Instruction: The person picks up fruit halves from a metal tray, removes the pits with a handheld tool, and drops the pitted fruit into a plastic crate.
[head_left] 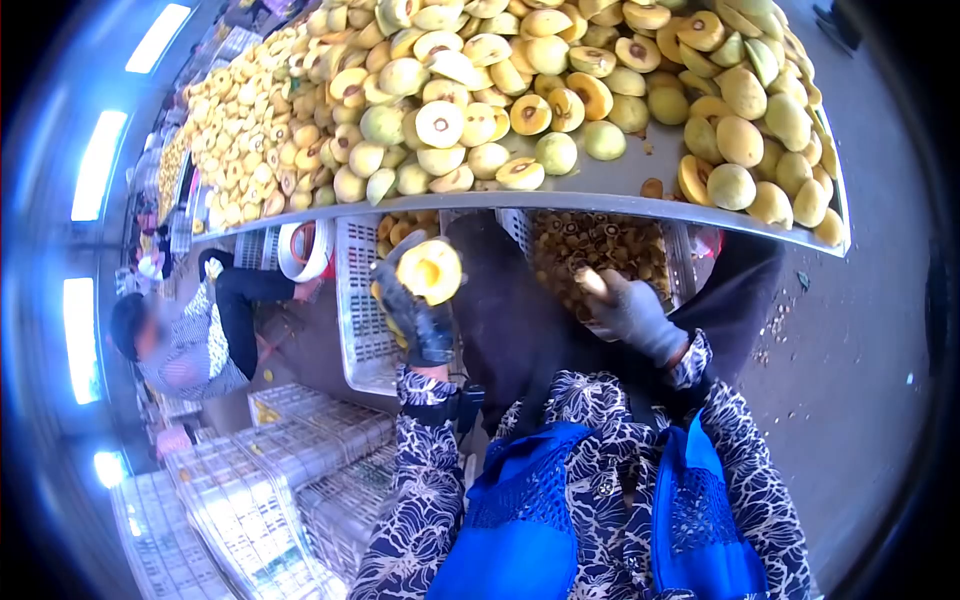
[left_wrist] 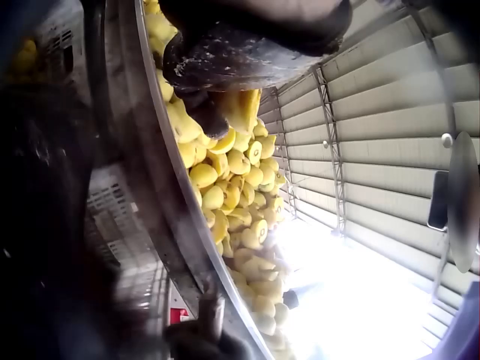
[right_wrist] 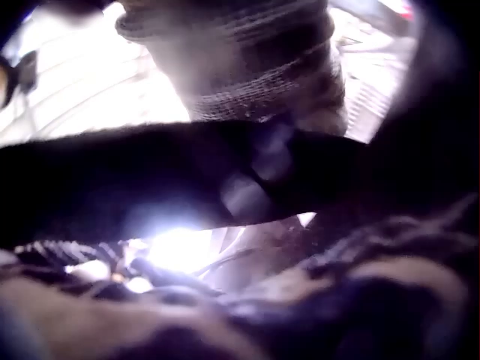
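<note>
My left hand (head_left: 412, 315), in a dark glove, holds up a halved yellow peach (head_left: 430, 271) just below the table's front edge. The peach's cut face is turned up, with a hollow at its centre. To the right, my right hand (head_left: 637, 318) in a grey glove grips a short, pale stick-like tool (head_left: 592, 283); its working end is hidden. That hand is over a crate of brown pits and scraps (head_left: 600, 250) between the knees. In the left wrist view the dark glove (left_wrist: 232, 64) curls about a yellow peach piece (left_wrist: 241, 109). The right wrist view is mostly dark sleeve and glove.
A metal-edged table (head_left: 600, 203) heaped with halved peaches (head_left: 450, 90) spans the front. Below it, a white plastic crate (head_left: 365, 310) stands left of my legs, near a white bucket (head_left: 306, 250). Stacked crates (head_left: 270, 480) lie at lower left; another person (head_left: 200, 335) sits beyond.
</note>
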